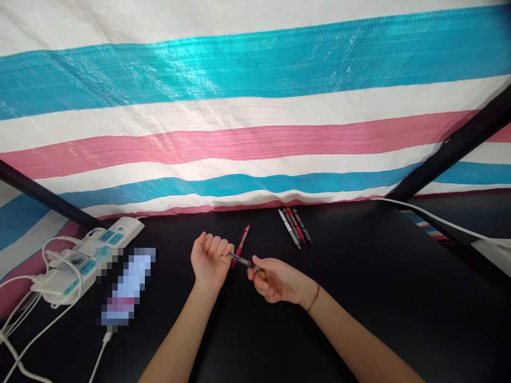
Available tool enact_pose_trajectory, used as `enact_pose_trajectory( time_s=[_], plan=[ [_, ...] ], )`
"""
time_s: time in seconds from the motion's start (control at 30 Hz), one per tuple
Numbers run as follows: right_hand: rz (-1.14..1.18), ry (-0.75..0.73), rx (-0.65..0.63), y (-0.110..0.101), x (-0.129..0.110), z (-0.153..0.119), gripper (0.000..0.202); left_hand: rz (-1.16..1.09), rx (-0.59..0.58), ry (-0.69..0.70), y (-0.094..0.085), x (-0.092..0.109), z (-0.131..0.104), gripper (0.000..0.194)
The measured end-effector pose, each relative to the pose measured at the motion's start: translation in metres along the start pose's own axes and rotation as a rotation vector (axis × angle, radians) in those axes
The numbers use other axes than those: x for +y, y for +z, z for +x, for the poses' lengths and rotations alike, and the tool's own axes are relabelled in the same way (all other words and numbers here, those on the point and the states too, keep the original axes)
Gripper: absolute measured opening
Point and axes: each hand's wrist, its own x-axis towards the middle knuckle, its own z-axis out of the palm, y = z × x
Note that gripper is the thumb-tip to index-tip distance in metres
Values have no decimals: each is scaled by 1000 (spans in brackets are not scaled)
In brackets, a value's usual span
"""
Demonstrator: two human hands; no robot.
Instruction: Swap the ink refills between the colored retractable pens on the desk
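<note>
A dark, partly clear pen (pixel 241 259) is stretched between my two hands above the table. My left hand (pixel 211 261) is closed in a fist, and one end of the pen runs into it by the thumb side. The part inside that fist is hidden. With thumb and fingertips, my right hand (pixel 275 277) grips the other end of the pen. A red pen (pixel 241 243) lies on the black table just beyond, partly behind the held pen and left hand. Farther back to the right, several pens (pixel 294 227), white, red and dark, lie side by side.
On the left of the black table (pixel 359 276) stands a white power strip (pixel 120 234) with plugs and white cables. A blurred-out phone (pixel 130 287) on a cable lies nearby. Striped sheeting (pixel 255 143) hangs behind, between dark slanted bars (pixel 447 149).
</note>
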Motion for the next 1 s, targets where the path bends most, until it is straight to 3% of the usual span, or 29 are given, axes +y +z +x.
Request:
enact_pose_trajectory(
  time_s=[0.17,0.3,0.37,0.5,0.7,0.9,1.0],
  plan=[
    [-260,-165,130,7,5,3,36,-27,78,12,-2,-5,0,47],
    [-764,-448,405,9,5,4,21,-84,113,31,-5,-10,3,41],
    [-899,-578,518,6,4,4,12,-42,100,23,-7,-11,6,31],
    [-742,-603,615,-10,-3,2,16,275,46,17,-12,-15,13,4],
    [-448,-637,650,-26,-17,-6,33,502,-7,-7,-19,-27,14,20],
    [-444,-727,684,-27,-22,-12,42,535,40,-24,-16,-28,11,21],
    [-416,-696,742,-26,-24,-13,48,489,59,-22,-15,-26,11,19]
  ],
)
